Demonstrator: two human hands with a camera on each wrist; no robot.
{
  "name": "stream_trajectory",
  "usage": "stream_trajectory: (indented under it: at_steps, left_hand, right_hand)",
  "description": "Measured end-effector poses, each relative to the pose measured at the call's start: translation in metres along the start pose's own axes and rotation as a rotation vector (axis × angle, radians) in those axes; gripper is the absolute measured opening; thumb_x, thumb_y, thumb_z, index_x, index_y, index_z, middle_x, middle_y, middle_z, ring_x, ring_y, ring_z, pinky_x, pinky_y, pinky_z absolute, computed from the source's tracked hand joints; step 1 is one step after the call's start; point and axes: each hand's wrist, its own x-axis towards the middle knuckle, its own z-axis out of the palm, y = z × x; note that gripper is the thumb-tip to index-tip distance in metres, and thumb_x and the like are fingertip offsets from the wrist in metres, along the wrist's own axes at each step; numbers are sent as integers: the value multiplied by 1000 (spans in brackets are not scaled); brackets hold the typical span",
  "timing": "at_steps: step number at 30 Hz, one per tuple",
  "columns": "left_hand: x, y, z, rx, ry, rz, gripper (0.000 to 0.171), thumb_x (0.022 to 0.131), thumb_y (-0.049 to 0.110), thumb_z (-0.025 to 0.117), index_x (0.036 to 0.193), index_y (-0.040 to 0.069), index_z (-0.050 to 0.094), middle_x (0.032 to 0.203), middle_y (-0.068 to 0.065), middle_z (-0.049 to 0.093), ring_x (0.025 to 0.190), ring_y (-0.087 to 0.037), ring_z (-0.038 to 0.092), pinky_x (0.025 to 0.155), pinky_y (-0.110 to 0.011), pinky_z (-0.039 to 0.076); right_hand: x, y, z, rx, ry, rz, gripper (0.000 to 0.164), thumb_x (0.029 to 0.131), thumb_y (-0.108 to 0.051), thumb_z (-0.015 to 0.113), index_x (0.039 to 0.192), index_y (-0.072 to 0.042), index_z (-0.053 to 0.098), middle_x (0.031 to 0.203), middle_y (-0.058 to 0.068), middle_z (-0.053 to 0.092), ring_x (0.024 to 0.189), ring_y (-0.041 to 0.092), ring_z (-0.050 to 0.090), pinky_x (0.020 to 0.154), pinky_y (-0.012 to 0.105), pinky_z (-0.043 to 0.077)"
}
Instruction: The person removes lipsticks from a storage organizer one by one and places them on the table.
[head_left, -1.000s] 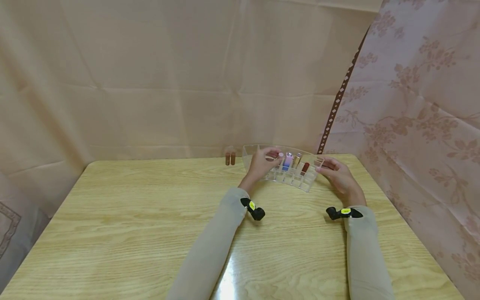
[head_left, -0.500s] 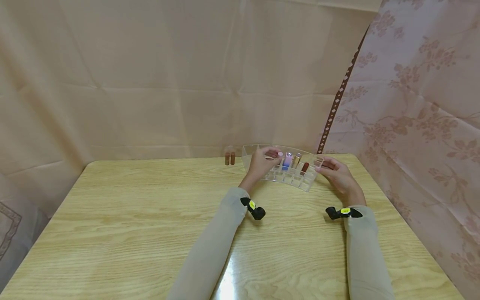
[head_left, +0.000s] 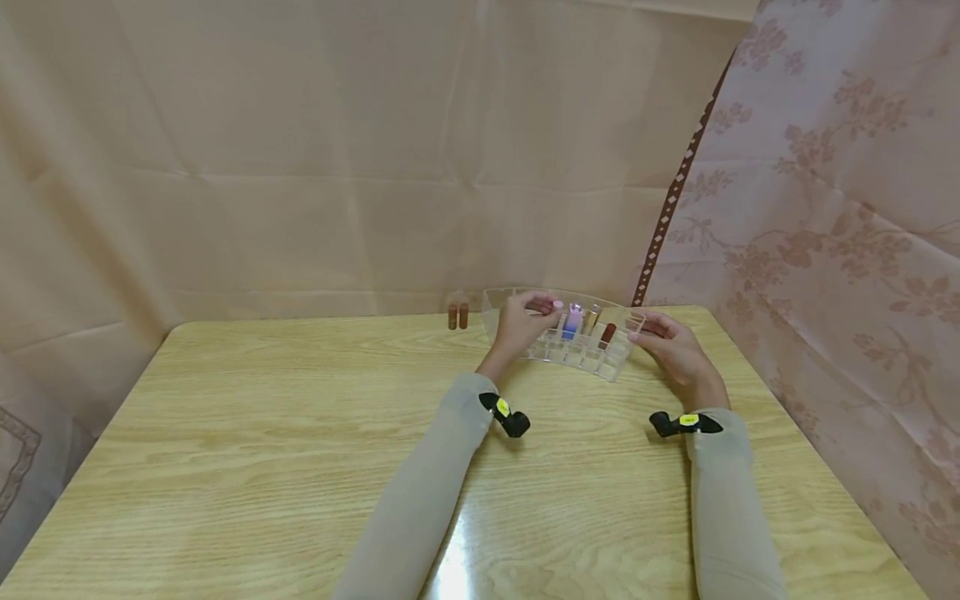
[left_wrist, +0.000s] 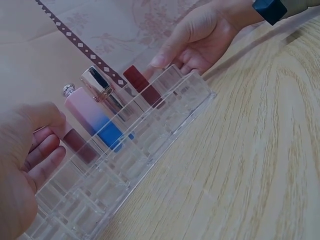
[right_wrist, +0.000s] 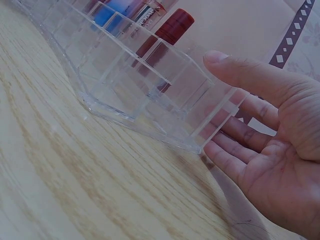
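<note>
A clear acrylic lipstick organizer [head_left: 581, 358] with stepped compartments stands at the back of the table. My left hand [head_left: 522, 323] reaches over its left part, fingertips at the top of a maroon lipstick [left_wrist: 81, 146] that sits in a slot. At the right end, my right hand [head_left: 675, 343] holds the organizer's side wall, thumb at the upper edge and fingers along the outside. Between the hands stand a pink-and-blue lipstick [left_wrist: 94, 117], a gold-capped one [left_wrist: 107, 92] and a dark red one [right_wrist: 175, 26]. The left hand hides part of the organizer in the head view.
Two brown tubes [head_left: 458, 317] stand side by side near the table's back edge, left of the organizer. A beige curtain [head_left: 315, 167] hangs right behind the wooden table [head_left: 262, 450]. A floral cloth [head_left: 847, 217] borders the right side.
Both hands stay at the organizer almost unmoved. The whole head view has shifted slightly to the left.
</note>
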Motion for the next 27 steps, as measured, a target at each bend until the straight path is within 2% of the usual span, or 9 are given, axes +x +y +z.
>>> stream_trajectory:
  at_steps: [7,13,27]
  left_hand:
    - [1,-1,-2,-13,2,20,22,87,1,78,108,-3,74,102,-19,75,92,-29,71,82,-20,59]
    - [2,-2,-3,-47,-2,20,21,87,-1,77,107,-4,74,101,-21,76,92,-31,72,82,-22,59]
    - [5,8,-17,-88,-29,1,22,89,3,77,109,-2,74,102,-20,75,90,-21,70,81,-22,59]
  right_hand:
    - [1,1,0,22,-13,-28,47,97,3,64,141,2,47,120,-6,67,111,3,64,95,15,53]
    - [0,0,0,9,-1,-5,50,97,1,65,143,0,46,123,-7,65,112,2,63,95,13,52]
    - [-1,0,0,11,5,-4,45,97,2,64,140,-7,52,122,-10,66,112,3,62,95,14,52]
